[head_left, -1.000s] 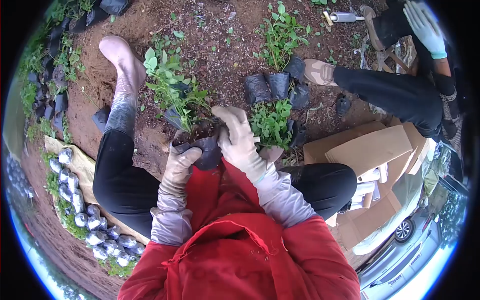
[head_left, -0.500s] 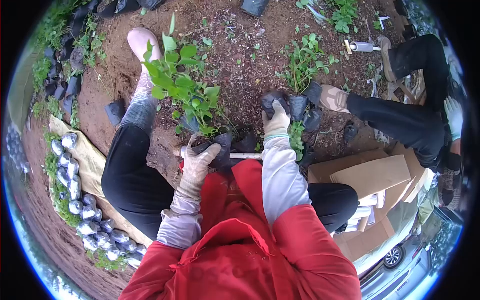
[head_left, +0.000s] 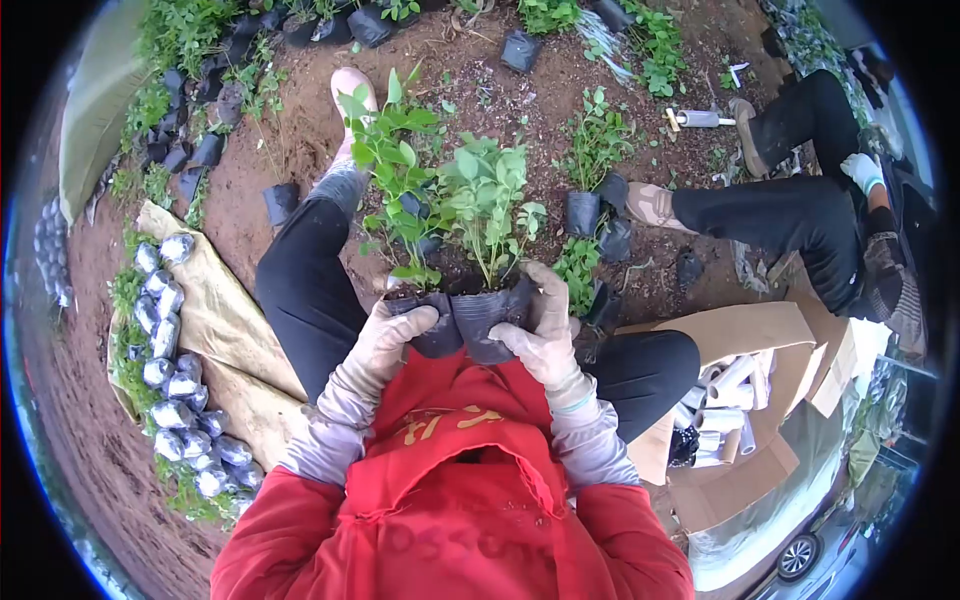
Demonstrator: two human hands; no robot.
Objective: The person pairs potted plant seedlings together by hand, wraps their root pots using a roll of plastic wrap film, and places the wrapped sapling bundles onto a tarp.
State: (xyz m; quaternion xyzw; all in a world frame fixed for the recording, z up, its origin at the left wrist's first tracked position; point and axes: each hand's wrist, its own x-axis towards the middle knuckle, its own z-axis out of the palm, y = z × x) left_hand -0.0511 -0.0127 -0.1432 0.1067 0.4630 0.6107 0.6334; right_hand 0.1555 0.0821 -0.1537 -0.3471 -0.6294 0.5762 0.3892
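A person in a bright red garment (head_left: 455, 505) holds two black plastic grow bags close in front of the body. The left hand (head_left: 392, 338), in a pale cloth glove, is closed around the left black soil-filled bag (head_left: 437, 328), its thumb across the front. The right hand (head_left: 545, 335), gloved alike, grips the right black ribbed bag (head_left: 484, 318) at its outer side. The bags stand upright side by side, touching; a leafy bright-green seedling (head_left: 398, 150) rises from the left one and a bushier, paler green seedling (head_left: 487, 185) from the right.

Beside the person's right knee, an open brown cardboard box (head_left: 745, 333) contains white cylindrical rolls (head_left: 730, 395). On the other side, silver-wrapped bundles (head_left: 182, 388) lie in a line along a tan sheet (head_left: 212, 285). Farther forward, another green plant in a black bag (head_left: 583, 213) stands on the brown soil (head_left: 470, 75), near a co-worker's tan shoe (head_left: 652, 203). Beyond lies a clear roll with a white handle (head_left: 698, 119).
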